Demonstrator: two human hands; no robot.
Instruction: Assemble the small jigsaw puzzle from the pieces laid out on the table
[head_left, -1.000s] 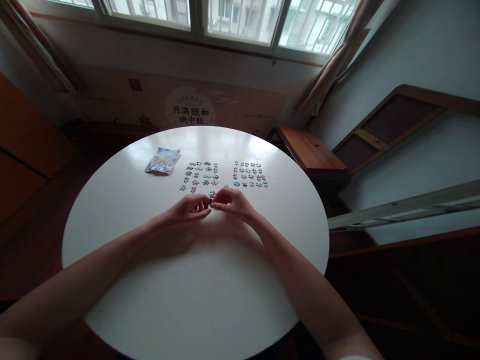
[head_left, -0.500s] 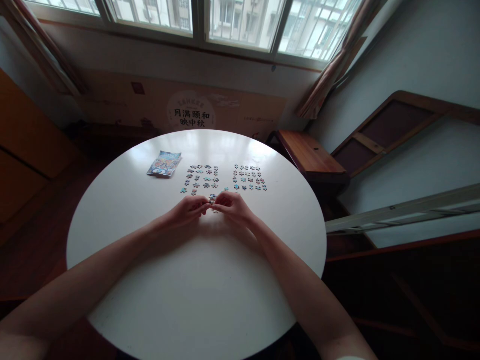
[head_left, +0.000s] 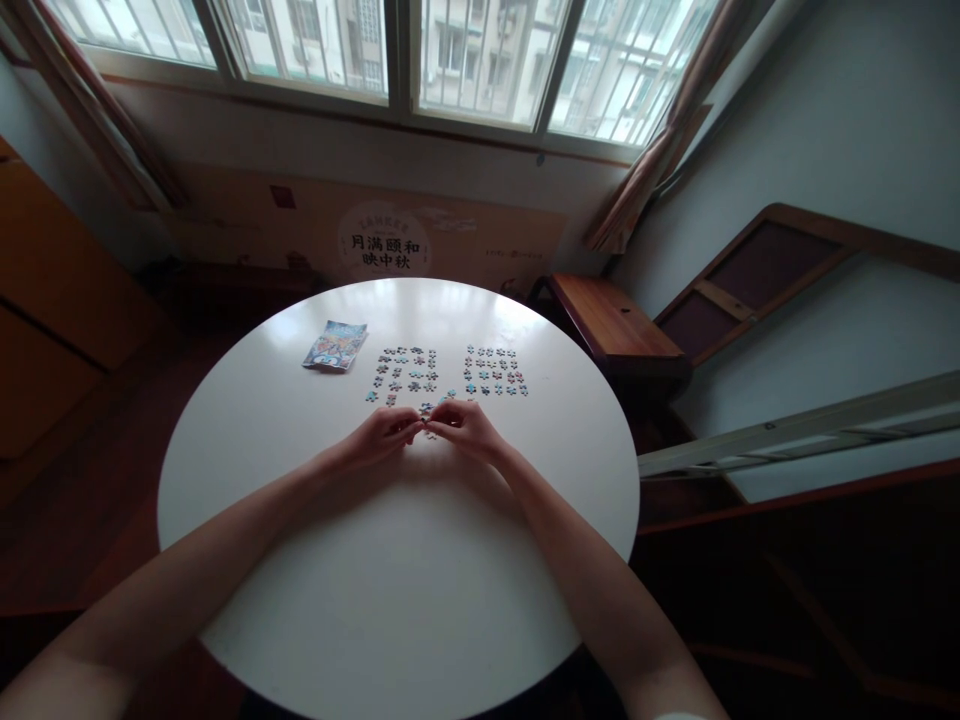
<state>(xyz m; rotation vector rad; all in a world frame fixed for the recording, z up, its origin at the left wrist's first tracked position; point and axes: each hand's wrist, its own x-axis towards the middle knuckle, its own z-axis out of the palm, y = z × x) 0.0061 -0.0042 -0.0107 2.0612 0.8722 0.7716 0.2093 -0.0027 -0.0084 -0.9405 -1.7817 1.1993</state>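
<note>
Your left hand (head_left: 391, 429) and right hand (head_left: 460, 427) meet near the table's (head_left: 405, 580) centre, fingertips pinched narrowly about one dark puzzle piece (head_left: 424, 421). The left group (head_left: 415, 387) of pieces lies at its eleven o'clock, the right group (head_left: 499, 378) at two. Recommended: grip lightly by the edges, tabs free. Its pointing and long axis cannot be told; fingers cover it.

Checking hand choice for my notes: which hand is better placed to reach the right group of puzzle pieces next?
Likely the right hand: it is nearer the right group of puzzle pieces, while the left hand would have to reach past it. Both seem to pinch a piece.
</note>
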